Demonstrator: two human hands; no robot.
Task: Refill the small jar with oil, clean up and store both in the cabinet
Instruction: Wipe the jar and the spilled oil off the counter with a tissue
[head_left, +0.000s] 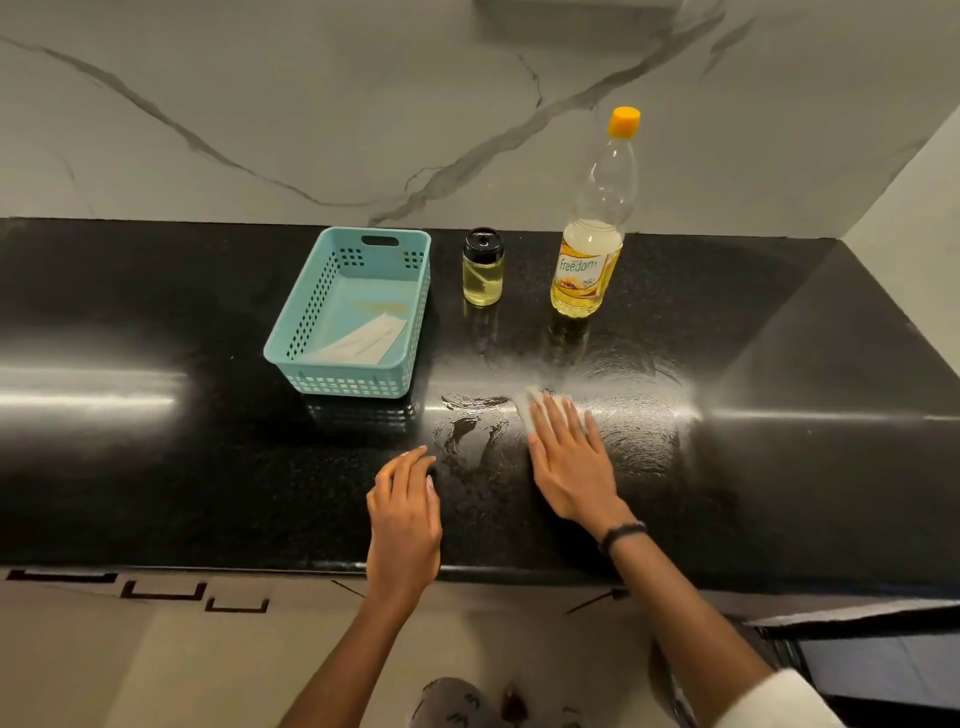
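Colours I see on the black speckled counter (156, 467)

Teal perforated basket (353, 312); pale-yellow oil in black-lidded jar (483, 267); orange-capped bottle (592, 223), yellow label; white grey-veined marble wall (311, 104).

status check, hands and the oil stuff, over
Right hand flat, pressing white tissue on smeared black countertop. Left hand resting open. Small glass jar and plastic oil bottle capped, upright. Nothing blocking.

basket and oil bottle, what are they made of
The basket looks like moulded matte plastic in pale teal: its walls have regular punched holes and a cut-out handle. The oil bottle looks like clear glossy plastic, thin and see-through, with an orange screw cap.
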